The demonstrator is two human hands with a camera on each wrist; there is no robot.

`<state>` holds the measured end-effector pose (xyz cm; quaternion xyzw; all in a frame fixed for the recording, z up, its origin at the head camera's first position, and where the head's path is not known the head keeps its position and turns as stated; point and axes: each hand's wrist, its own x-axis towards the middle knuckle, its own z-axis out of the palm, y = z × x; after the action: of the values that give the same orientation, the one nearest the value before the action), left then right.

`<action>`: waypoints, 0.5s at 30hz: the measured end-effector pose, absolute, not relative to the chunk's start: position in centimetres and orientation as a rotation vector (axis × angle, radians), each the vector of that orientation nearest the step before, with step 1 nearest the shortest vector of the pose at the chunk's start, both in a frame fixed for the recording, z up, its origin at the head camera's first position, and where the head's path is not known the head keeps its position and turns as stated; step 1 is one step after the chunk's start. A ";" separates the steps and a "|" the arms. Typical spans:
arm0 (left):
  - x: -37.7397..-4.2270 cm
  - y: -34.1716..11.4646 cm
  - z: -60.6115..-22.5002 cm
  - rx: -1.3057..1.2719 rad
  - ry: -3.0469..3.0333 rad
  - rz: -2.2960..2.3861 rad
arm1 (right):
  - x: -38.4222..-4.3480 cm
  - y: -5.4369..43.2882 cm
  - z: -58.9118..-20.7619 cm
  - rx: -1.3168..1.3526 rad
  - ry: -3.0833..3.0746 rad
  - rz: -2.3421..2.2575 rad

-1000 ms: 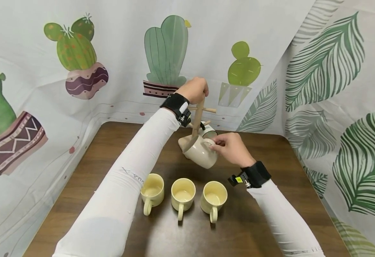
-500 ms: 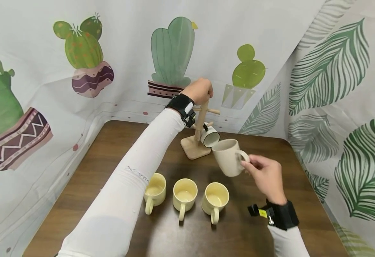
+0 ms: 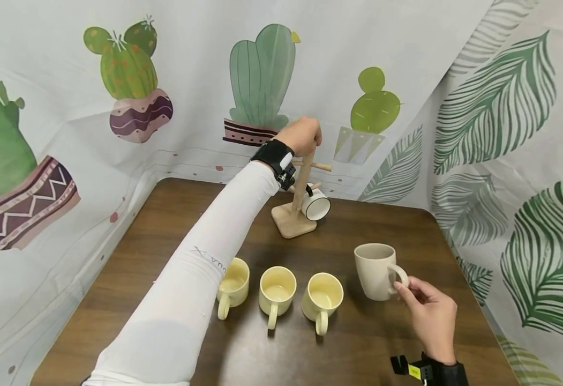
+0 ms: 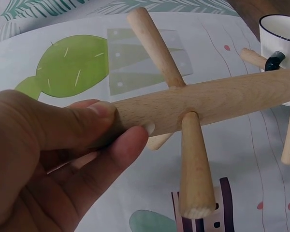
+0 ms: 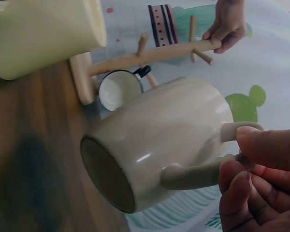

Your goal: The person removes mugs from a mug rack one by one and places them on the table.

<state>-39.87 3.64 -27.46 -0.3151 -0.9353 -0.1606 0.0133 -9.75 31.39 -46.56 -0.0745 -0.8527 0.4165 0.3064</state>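
My left hand (image 3: 302, 136) grips the top of a wooden mug tree (image 3: 302, 185), its thumb and fingers around the post in the left wrist view. A white mug (image 3: 316, 206) with a black rim and black handle hangs on a low peg of the tree. At the right, my right hand (image 3: 428, 311) pinches the handle of a beige mug (image 3: 375, 273). In the right wrist view the beige mug (image 5: 159, 140) shows its base, and a gap to the table seems to lie under it. Upper pegs (image 4: 195, 169) of the tree carry nothing.
Three yellow mugs stand in a row in front of the tree: a left one (image 3: 235, 281) partly behind my left sleeve, a middle one (image 3: 277, 289) and a right one (image 3: 323, 295). The brown wooden table (image 3: 358, 354) meets a patterned curtain (image 3: 189, 107) behind.
The beige mug has come away from beside the mug tree, moving right and toward me in my right hand, and is now more upright. My left hand stays on the post.
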 end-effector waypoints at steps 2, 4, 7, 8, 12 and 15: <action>-39.8 3.6 -27.4 -0.976 -2.921 -0.499 | -9.4 31.0 -47.3 -0.215 -2.231 1.127; -39.8 3.5 -27.4 -0.971 -2.926 -0.494 | -9.0 30.6 -48.1 -0.228 -2.195 1.167; -39.8 3.5 -27.4 -0.976 -2.926 -0.490 | -8.6 29.8 -49.2 -0.259 -2.144 1.221; -39.8 3.5 -27.3 -0.979 -2.923 -0.490 | -8.5 29.5 -49.6 -0.264 -2.126 1.233; -39.7 3.6 -27.3 -0.980 -2.921 -0.475 | -8.0 28.8 -50.9 -0.264 -2.072 1.273; -39.6 3.6 -27.3 -0.977 -2.925 -0.459 | -7.7 28.3 -51.6 -0.264 -2.040 1.293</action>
<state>-39.64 3.64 -27.32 -0.3132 -0.9381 -0.1473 0.0118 -7.67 28.32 -51.61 -0.1017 -0.7871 0.4987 0.3485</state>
